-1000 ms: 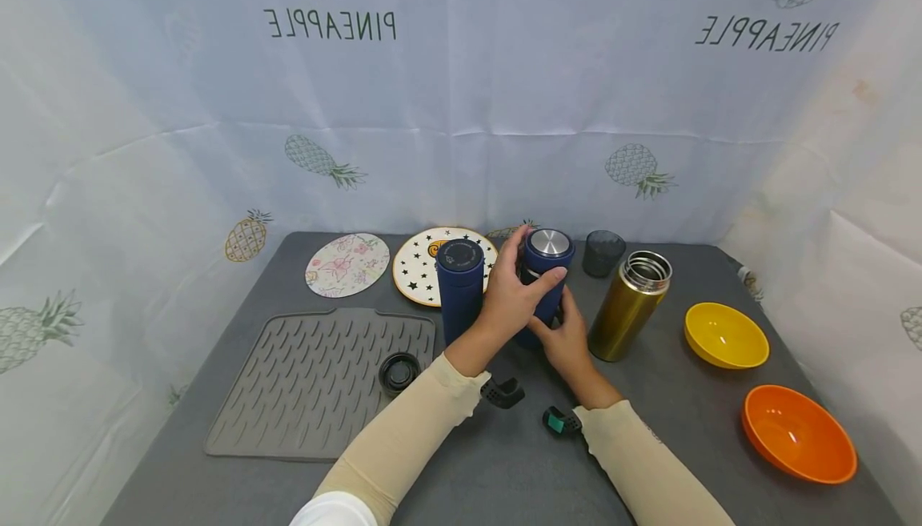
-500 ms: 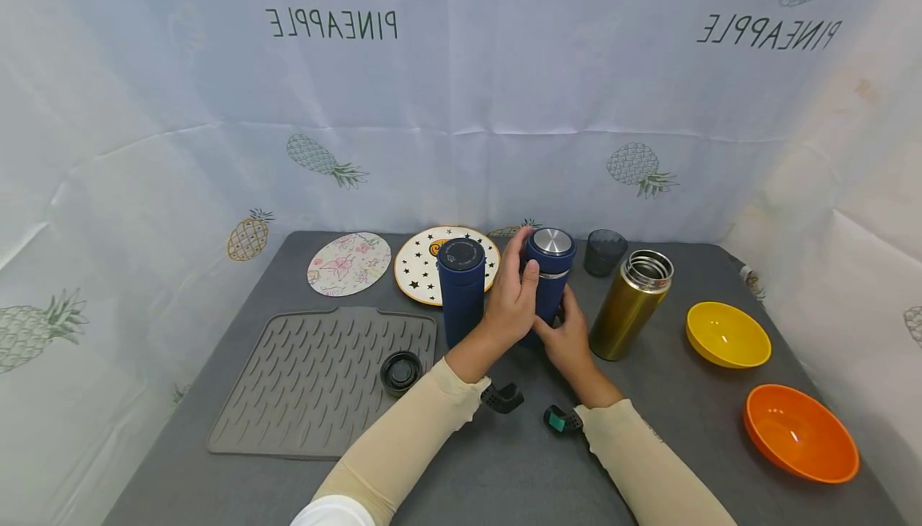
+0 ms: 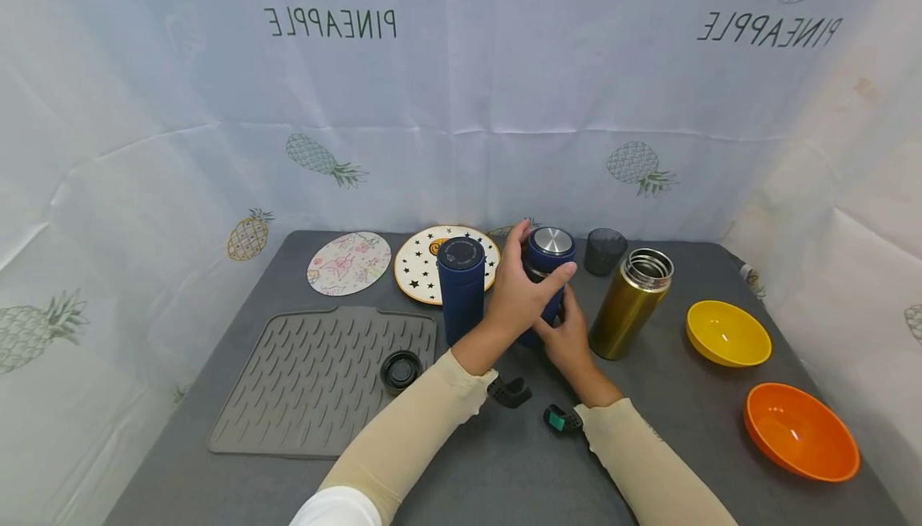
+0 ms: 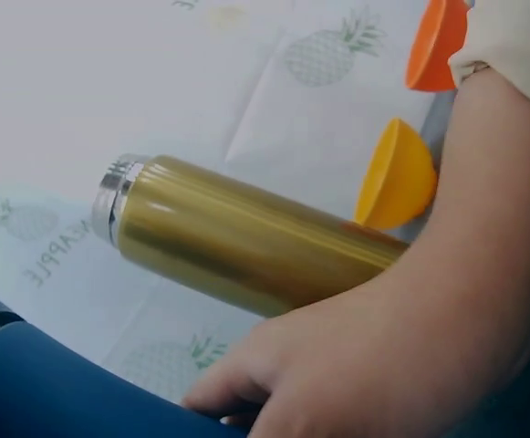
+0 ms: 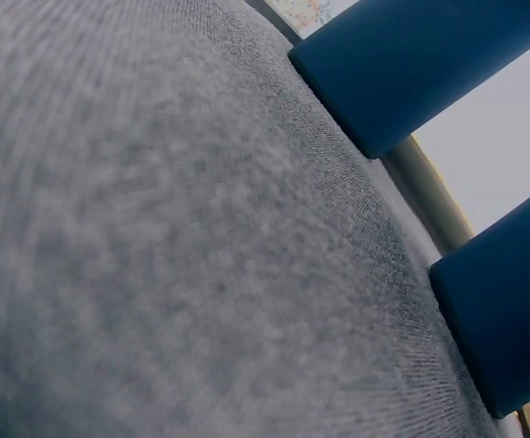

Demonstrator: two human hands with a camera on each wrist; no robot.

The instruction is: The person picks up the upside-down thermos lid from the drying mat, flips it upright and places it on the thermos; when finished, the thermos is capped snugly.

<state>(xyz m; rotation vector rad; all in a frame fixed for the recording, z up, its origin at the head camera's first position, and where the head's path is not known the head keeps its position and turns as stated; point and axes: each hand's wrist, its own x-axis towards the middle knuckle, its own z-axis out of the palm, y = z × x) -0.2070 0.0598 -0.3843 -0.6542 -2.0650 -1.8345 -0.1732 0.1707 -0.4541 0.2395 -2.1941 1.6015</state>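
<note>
Blue flask (image 3: 549, 274) with a steel-topped cap (image 3: 551, 241) stands upright on the grey table (image 3: 691, 398), long axis vertical, cap pointing up. The left hand (image 3: 522, 290) wraps its upper part, fingers curled round the cap. The right hand (image 3: 569, 338) grips the lower body, fingers curled round it. Half a second ago the left forefinger lay down the flask's side; now it reaches across the front just under the cap. The flask has not moved. A second blue flask (image 3: 461, 286) stands just beside it on the left. A gold flask (image 3: 630, 306), uncapped, stands near on the right, with a yellow bowl (image 3: 723, 335) and an orange bowl (image 3: 799, 432) beyond.
</note>
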